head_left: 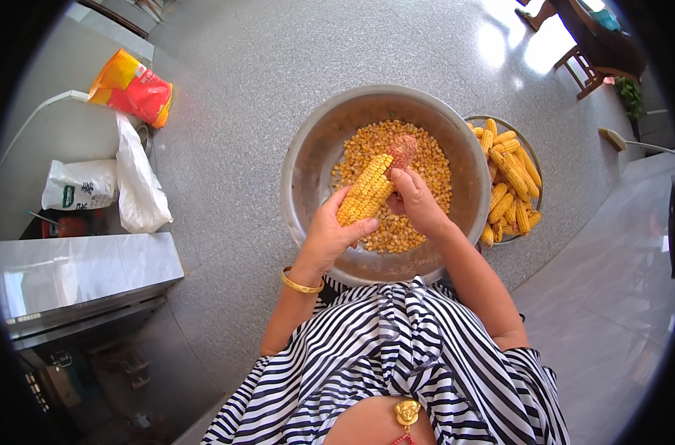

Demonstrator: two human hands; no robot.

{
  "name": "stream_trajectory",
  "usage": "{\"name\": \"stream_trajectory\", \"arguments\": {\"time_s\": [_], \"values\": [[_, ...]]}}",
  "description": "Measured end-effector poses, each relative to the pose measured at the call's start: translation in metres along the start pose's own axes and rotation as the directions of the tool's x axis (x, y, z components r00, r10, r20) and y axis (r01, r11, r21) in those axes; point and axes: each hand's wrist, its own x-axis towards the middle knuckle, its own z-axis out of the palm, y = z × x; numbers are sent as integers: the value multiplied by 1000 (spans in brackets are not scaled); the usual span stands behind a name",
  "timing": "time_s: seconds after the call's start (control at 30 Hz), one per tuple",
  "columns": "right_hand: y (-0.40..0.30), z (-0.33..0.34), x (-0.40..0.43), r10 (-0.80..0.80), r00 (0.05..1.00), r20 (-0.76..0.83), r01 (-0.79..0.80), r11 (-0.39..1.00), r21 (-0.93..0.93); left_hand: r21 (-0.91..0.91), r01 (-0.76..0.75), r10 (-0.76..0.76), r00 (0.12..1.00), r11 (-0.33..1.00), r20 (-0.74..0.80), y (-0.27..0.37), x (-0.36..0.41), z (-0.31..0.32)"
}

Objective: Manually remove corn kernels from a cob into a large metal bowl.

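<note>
My left hand (pixel 337 228) is closed around a yellow ear of dried corn (pixel 368 189), tilted up to the right. In my right hand (pixel 416 201) is a reddish bare corn cob (pixel 402 150), touching the ear's upper right side; the fingertips under it are partly hidden. Both hands are over a wide metal basin (pixel 309 144) close to my body. Loose corn kernels (pixel 435 161) lie spread across its bottom. Right of the basin, and partly hidden by its rim, a round container (pixel 540 194) holds a heap of corn ears (pixel 510 167).
At the left are a red and yellow bag (pixel 139 92), a white plastic bag (pixel 139 183), a white printed sack (pixel 81 183) and a grey-topped counter (pixel 92 267). A person's leg (pixel 537 15) and a wooden stool (pixel 585 72) are at the upper right, above a brush (pixel 613 139).
</note>
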Motion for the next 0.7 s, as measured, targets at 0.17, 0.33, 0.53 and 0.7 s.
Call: {"name": "stream_trajectory", "arguments": {"time_s": [0.17, 0.33, 0.53, 0.7], "values": [[3, -9, 5, 71, 986, 152, -115, 947, 301, -4, 13, -13, 1000, 1000, 13, 0, 2, -3], [-9, 1, -1, 138, 990, 41, -139, 989, 40, 35, -6, 6, 1000, 999, 8, 0, 2, -6], [-5, 1, -1, 37, 996, 85, -36, 999, -8, -21, 46, -46, 999, 999, 14, 6, 0, -6], [-3, -1, 0, 9, 994, 111, -11, 1000, 17, -34, 63, -63, 998, 997, 16, 7, 2, -9]]}}
